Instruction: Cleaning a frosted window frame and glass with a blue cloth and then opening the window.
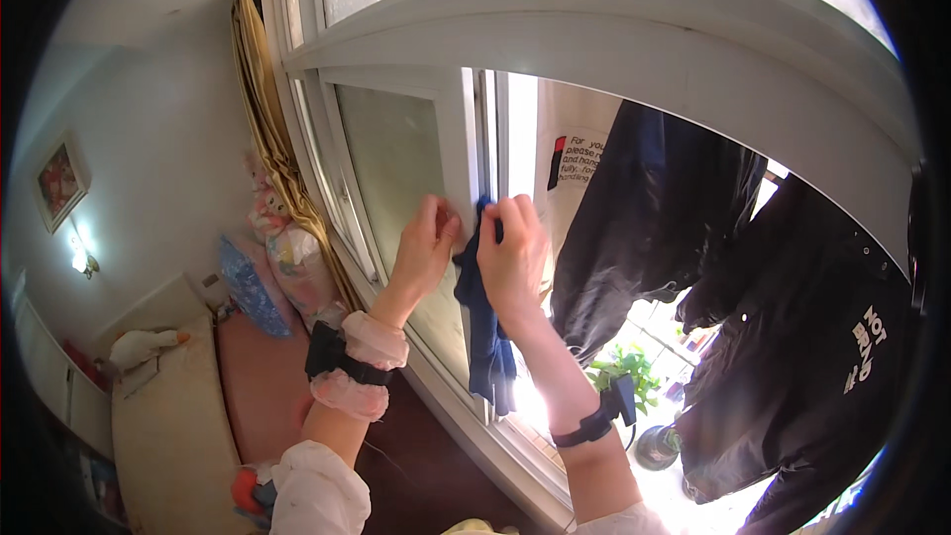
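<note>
My right hand [513, 256] is closed in a pinch on the top of a dark blue cloth [485, 342], at the edge of the sliding window. The cloth hangs down long and narrow from the fingers along the white window frame [456, 154]; its exact kind cannot be made out. Just left of it, my left hand [428, 246] is raised with thumb and fingers pinched together, apart from the main hang of the cloth. Whatever is between those fingertips, if anything, is too small to tell. Both forearms wear black straps.
Dark garments [654, 208] hang beyond the open window on the right, beside a pale printed cloth [572, 154]. A green potted plant [629, 372] stands below them. To the left are a gold curtain [260, 79], a patterned blue pillow [254, 282] and a bed [173, 406].
</note>
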`<state>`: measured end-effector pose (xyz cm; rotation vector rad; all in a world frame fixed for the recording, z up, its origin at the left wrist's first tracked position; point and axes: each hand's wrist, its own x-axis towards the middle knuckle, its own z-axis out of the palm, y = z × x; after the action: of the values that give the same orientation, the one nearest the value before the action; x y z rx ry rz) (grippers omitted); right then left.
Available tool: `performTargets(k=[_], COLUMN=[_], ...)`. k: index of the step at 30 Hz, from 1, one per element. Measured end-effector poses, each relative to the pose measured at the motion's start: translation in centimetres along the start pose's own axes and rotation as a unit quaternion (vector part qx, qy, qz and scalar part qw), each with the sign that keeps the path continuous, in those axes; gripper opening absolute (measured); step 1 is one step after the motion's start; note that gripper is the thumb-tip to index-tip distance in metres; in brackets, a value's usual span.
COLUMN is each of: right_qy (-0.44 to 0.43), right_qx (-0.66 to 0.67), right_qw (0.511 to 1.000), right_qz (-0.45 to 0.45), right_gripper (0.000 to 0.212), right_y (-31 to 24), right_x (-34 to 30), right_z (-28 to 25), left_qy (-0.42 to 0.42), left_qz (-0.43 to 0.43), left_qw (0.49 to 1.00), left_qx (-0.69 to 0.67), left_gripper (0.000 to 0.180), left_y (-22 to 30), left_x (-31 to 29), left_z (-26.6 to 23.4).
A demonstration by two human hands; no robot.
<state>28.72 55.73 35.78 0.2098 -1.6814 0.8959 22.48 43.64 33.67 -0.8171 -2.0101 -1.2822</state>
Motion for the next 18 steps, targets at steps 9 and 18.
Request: performTargets(k=[9, 18], right_qy=[-0.008, 0.04], right_qx=[0.001, 0.002], right_qw=[0.999, 0.995], right_qz=[0.054, 0.096], right_gripper=[0.014, 0.017], right_y=[5.3, 12.9], right_x=[-12.0, -28.0], right_z=[2.2, 3.3], left_qy=[-0.001, -0.04], left_qz=[0.026, 0.028], left_qw=[1.0, 0.999], left_qx=[0.013, -0.005], left_gripper=[0.018, 0.031], left_y=[-0.9, -0.1], left_x=[-0.1, -0.5], left_z=[-1.0, -0.7])
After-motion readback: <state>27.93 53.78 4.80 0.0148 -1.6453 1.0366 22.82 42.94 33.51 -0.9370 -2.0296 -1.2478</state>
